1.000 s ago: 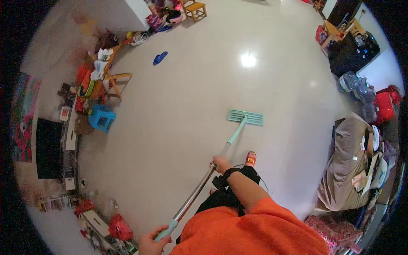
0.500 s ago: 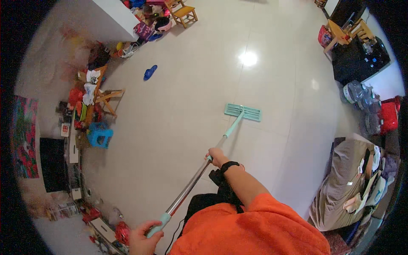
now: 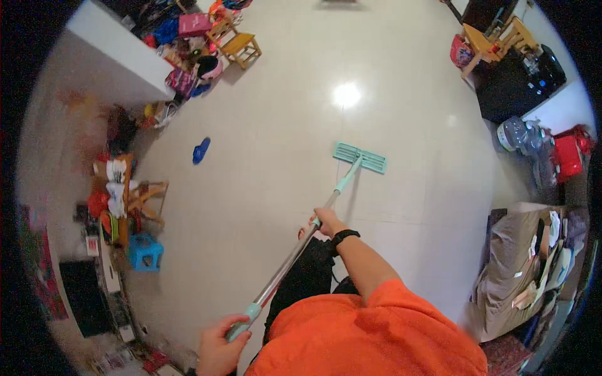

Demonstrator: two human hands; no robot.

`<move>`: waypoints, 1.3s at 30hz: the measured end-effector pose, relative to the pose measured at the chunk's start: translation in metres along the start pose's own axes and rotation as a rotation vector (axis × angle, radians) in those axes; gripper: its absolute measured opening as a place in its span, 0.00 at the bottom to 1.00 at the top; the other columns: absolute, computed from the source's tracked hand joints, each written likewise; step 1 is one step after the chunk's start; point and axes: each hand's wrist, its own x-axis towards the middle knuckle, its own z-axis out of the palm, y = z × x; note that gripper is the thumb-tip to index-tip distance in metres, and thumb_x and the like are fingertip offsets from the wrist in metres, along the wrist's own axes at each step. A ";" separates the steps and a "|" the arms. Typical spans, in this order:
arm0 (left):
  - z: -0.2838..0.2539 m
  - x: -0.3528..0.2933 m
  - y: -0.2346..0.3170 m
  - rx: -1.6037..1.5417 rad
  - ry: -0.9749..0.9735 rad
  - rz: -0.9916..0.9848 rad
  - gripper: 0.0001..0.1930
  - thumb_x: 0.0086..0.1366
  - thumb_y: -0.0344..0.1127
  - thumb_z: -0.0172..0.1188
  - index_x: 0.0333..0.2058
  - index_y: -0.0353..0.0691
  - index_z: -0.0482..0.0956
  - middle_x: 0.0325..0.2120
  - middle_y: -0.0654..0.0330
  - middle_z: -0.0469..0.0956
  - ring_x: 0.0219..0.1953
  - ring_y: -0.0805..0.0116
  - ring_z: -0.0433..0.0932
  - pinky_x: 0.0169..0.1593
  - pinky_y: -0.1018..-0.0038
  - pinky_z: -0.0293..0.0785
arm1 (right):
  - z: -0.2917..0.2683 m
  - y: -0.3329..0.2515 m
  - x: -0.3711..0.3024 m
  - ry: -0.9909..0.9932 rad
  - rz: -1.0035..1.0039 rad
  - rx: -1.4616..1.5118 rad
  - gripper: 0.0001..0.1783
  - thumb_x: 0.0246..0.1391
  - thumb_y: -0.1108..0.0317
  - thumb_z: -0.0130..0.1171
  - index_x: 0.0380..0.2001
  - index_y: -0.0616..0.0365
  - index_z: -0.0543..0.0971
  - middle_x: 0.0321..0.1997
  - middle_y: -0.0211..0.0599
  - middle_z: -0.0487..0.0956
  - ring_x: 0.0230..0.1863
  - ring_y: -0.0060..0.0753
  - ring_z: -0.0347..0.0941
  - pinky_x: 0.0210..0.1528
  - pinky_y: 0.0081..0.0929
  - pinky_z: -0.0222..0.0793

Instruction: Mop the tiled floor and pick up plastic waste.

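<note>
A flat floor mop with a pale green head lies against the shiny tiled floor, its silver pole slanting back toward me. Near the top green grip end, my left hand is closed around the handle. Farther down the pole, my right hand, with a black band on the wrist, wraps round it at a green joint. The mop head is turned slightly, its left end farther off than its right. One bare foot shows beside the pole.
A blue slipper lies on the floor at left. Along the left stand a blue stool and a wooden folding table. A wooden chair is far left. Water bottles and a covered sofa line the right.
My view has turned and moved forward, so the slipper, stool and chair sit farther left. The mop head has tilted a little; both hands keep hold of the mop.
</note>
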 end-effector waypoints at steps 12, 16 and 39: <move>-0.061 0.136 0.114 0.025 -0.154 0.126 0.10 0.47 0.27 0.55 0.32 0.38 0.73 0.25 0.58 0.74 0.30 0.71 0.71 0.35 0.76 0.66 | 0.021 -0.159 0.109 0.352 0.559 0.464 0.08 0.44 0.75 0.40 0.30 0.66 0.61 0.19 0.44 0.70 0.18 0.37 0.68 0.15 0.33 0.65; -0.055 0.176 0.171 0.115 -0.149 0.249 0.10 0.46 0.27 0.55 0.31 0.37 0.73 0.27 0.58 0.74 0.31 0.71 0.71 0.36 0.77 0.66 | -0.018 -0.182 0.166 0.283 0.542 0.425 0.07 0.43 0.75 0.40 0.29 0.66 0.61 0.18 0.44 0.69 0.17 0.38 0.68 0.14 0.35 0.65; -0.002 0.400 0.546 0.073 -0.287 0.392 0.12 0.54 0.27 0.49 0.39 0.33 0.69 0.34 0.51 0.72 0.37 0.66 0.72 0.38 0.75 0.68 | -0.232 -0.457 0.449 0.335 0.523 0.551 0.06 0.42 0.78 0.39 0.28 0.67 0.59 0.16 0.40 0.63 0.14 0.35 0.62 0.13 0.34 0.61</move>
